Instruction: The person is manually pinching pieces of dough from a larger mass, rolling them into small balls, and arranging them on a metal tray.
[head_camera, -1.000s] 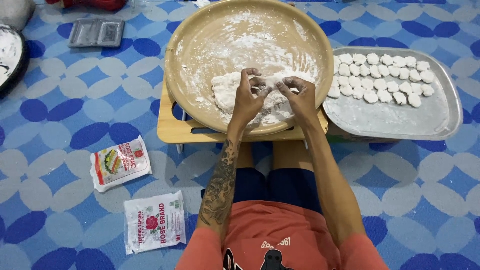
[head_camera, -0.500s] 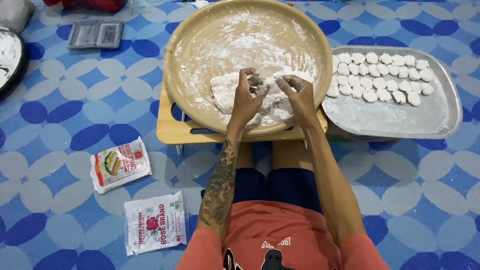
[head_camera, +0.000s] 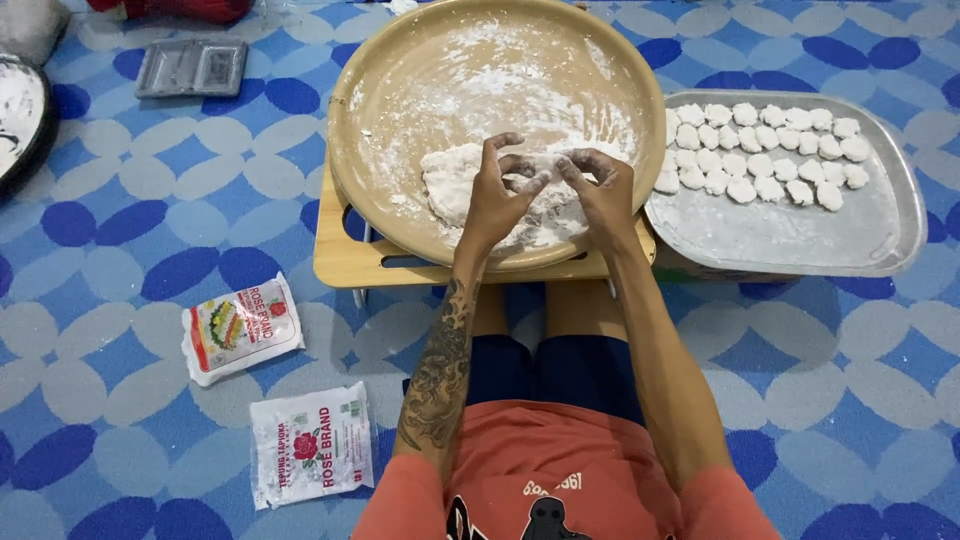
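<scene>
Hands, left hand (head_camera: 497, 196) and right hand (head_camera: 600, 190), pinching dough (head_camera: 450, 185) in floured tray (head_camera: 400, 90).

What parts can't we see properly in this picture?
Head view only:
- Piece between the left hand and right hand: fingers cover it.
- Dough lump: right part behind the hands.
- Dark pan: cut by the left edge.
- Low wooden table: mostly under the round tray.
</scene>
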